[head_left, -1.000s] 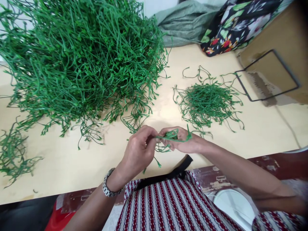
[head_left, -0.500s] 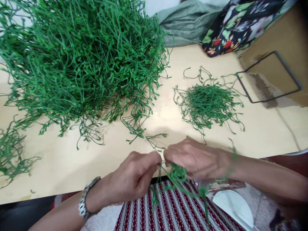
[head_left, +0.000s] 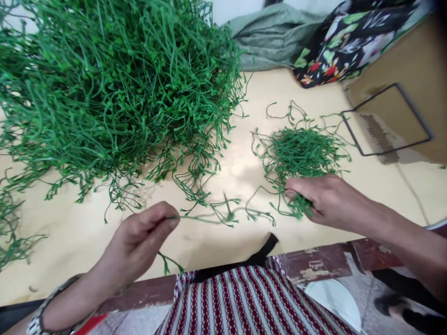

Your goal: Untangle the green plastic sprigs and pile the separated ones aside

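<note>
Between thumb and forefinger, my left hand [head_left: 143, 242] pinches a thin green plastic stem [head_left: 200, 219] that stretches right across the table. More green tips poke out below that hand. My right hand [head_left: 328, 200] is closed around a small bunch of green stems [head_left: 301, 204], right at the near edge of a small pile of stems [head_left: 300, 151]. A far larger heap of green stems [head_left: 122, 88] fills the back left, with loose ones spilling off its front edge.
Another cluster of stems [head_left: 12, 228] lies at the far left. A cardboard box [head_left: 415, 60] with a black wire frame [head_left: 387, 118] stands at the right. Behind are a grey-green cloth [head_left: 275, 35] and a floral bag [head_left: 335, 51]. A white round stool [head_left: 333, 302] is below the table.
My hands were together near the table's edge and have parted. The left went left with a stem; the right went right with its bunch, to the small pile.
</note>
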A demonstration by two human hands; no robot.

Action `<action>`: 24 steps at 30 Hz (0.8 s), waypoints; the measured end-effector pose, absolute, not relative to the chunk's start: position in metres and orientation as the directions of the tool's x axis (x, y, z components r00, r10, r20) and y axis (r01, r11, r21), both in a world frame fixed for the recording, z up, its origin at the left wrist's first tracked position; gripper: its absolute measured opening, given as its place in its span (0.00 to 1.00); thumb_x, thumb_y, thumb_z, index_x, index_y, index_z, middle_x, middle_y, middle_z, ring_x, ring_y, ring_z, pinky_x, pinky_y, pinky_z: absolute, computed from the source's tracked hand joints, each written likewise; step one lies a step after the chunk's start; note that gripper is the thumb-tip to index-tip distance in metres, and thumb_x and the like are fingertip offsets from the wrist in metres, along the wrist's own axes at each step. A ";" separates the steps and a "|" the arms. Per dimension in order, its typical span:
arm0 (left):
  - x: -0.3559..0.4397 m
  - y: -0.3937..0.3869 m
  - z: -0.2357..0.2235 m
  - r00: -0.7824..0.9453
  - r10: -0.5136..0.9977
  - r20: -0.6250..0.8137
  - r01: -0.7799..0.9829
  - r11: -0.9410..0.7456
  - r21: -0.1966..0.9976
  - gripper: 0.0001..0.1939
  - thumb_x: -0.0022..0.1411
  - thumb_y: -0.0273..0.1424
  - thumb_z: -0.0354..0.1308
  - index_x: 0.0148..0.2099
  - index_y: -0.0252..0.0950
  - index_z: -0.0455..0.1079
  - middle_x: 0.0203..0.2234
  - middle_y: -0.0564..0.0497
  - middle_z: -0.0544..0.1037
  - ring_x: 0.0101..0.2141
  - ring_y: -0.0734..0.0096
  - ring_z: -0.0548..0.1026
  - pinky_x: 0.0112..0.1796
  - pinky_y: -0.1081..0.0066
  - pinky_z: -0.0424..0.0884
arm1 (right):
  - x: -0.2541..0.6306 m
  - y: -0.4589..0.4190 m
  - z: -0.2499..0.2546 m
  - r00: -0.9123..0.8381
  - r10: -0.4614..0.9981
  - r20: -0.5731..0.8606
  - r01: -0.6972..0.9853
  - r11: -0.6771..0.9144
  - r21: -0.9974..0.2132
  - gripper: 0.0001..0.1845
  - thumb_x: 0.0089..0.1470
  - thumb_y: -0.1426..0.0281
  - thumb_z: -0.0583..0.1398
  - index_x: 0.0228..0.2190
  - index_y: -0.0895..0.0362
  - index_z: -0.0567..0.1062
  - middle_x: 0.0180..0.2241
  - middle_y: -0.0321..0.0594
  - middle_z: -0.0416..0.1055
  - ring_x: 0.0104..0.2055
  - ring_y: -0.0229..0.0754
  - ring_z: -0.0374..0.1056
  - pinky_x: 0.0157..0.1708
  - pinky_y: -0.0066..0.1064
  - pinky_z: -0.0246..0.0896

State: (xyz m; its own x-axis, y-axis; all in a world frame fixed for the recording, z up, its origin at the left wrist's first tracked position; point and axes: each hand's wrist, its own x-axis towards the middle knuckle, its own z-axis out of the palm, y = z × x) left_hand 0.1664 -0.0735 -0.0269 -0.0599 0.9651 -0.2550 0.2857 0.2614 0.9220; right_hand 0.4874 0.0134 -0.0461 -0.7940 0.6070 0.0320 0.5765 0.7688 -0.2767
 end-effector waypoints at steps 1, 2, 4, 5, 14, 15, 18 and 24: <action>0.167 -0.071 -0.029 -0.074 0.945 -0.317 0.273 0.325 0.905 0.07 0.50 0.32 0.60 0.23 0.35 0.69 0.12 0.57 0.59 0.15 0.82 0.55 0.16 0.80 0.51 | 0.486 0.015 -0.045 -0.782 0.623 0.025 0.593 0.755 -0.279 0.20 0.35 0.82 0.47 0.32 0.57 0.65 0.23 0.35 0.70 0.22 0.37 0.66 0.21 0.27 0.54; 0.168 -0.069 -0.030 -0.104 0.922 -0.372 0.229 0.386 0.894 0.08 0.51 0.33 0.59 0.25 0.36 0.68 0.13 0.57 0.58 0.16 0.82 0.54 0.16 0.80 0.50 | 0.485 0.016 -0.043 -0.768 0.640 0.021 0.609 0.741 -0.283 0.19 0.34 0.82 0.47 0.31 0.56 0.65 0.23 0.34 0.70 0.22 0.36 0.66 0.20 0.26 0.54; 0.169 -0.066 -0.030 -0.205 0.866 -0.456 0.039 0.472 0.881 0.08 0.51 0.34 0.59 0.27 0.36 0.66 0.13 0.59 0.55 0.15 0.83 0.52 0.17 0.80 0.48 | 0.482 0.016 -0.042 -0.752 0.659 0.028 0.625 0.726 -0.286 0.18 0.34 0.82 0.48 0.31 0.56 0.65 0.24 0.34 0.71 0.22 0.35 0.66 0.21 0.25 0.53; 0.170 -0.066 -0.029 -0.240 0.844 -0.479 -0.053 0.481 0.875 0.08 0.51 0.33 0.60 0.28 0.37 0.65 0.14 0.59 0.55 0.15 0.84 0.51 0.17 0.80 0.47 | 0.481 0.015 -0.042 -0.746 0.664 0.044 0.630 0.725 -0.278 0.18 0.35 0.82 0.48 0.30 0.56 0.65 0.25 0.34 0.71 0.23 0.34 0.66 0.21 0.24 0.54; 0.177 -0.074 -0.033 -0.304 0.820 -0.486 -0.149 0.463 0.874 0.08 0.52 0.32 0.59 0.28 0.35 0.63 0.13 0.60 0.53 0.15 0.85 0.50 0.18 0.78 0.44 | 0.514 0.034 -0.044 -0.687 0.642 0.341 0.698 0.713 0.064 0.11 0.43 0.81 0.52 0.29 0.56 0.69 0.29 0.34 0.73 0.30 0.36 0.69 0.25 0.24 0.58; 0.175 -0.075 -0.035 -0.305 0.822 -0.480 -0.147 0.458 0.877 0.08 0.52 0.32 0.59 0.28 0.35 0.63 0.13 0.60 0.53 0.15 0.85 0.50 0.18 0.77 0.43 | 0.523 0.040 -0.045 -0.678 0.633 0.373 0.710 0.696 0.108 0.11 0.43 0.80 0.53 0.29 0.56 0.70 0.30 0.36 0.74 0.33 0.38 0.70 0.26 0.26 0.60; 0.170 -0.076 -0.041 -0.317 0.833 -0.452 -0.128 0.435 0.891 0.10 0.52 0.34 0.60 0.28 0.35 0.62 0.13 0.61 0.53 0.15 0.85 0.50 0.18 0.78 0.43 | 0.546 0.056 -0.049 -0.613 0.644 0.458 0.772 0.613 0.170 0.11 0.42 0.77 0.53 0.29 0.56 0.72 0.32 0.39 0.75 0.36 0.44 0.70 0.28 0.29 0.61; 0.174 -0.075 -0.048 -0.166 0.879 -0.446 -0.130 0.429 0.894 0.10 0.55 0.35 0.57 0.30 0.35 0.61 0.11 0.62 0.54 0.14 0.84 0.50 0.17 0.79 0.44 | 0.553 0.081 -0.049 -0.454 0.853 0.256 0.885 0.398 0.243 0.27 0.52 0.55 0.52 0.50 0.56 0.66 0.41 0.52 0.70 0.42 0.52 0.66 0.31 0.37 0.58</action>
